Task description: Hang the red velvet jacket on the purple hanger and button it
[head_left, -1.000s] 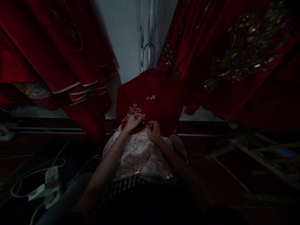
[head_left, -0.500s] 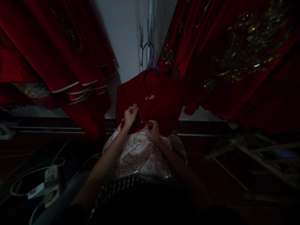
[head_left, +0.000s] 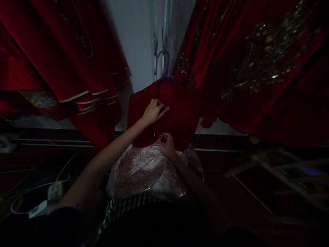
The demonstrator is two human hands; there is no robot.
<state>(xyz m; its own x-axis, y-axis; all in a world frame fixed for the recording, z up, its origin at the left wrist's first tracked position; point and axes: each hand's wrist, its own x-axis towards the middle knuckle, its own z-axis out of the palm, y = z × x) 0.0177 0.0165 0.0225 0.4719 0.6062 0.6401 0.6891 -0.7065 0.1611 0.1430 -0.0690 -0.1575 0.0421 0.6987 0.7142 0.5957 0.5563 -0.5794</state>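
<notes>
A short red jacket (head_left: pixel 185 113) hangs on a purple hanger (head_left: pixel 167 65), its collar open at the top. Flower-shaped beaded fasteners dot its front. My left hand (head_left: pixel 153 111) reaches across the upper front, fingers closed at a beaded fastener (head_left: pixel 167 108). Lower down, my right hand (head_left: pixel 167 145) pinches the front of the jacket near its hem, beside another small fastener (head_left: pixel 161 136). What exactly lies between the fingertips is hard to see in the dim light. Below the jacket spreads a shiny pale pink patterned fabric (head_left: pixel 144 168).
Red garments with gold trim (head_left: pixel 84 68) hang at the left, and a red one with gold sequins (head_left: pixel 267 65) at the right. A power strip (head_left: pixel 55 190) with white cables lies lower left. A wooden frame (head_left: pixel 280 178) stands lower right.
My left hand has moved up and to the right, from the left front edge to the upper fastener. My right hand stays near the hem.
</notes>
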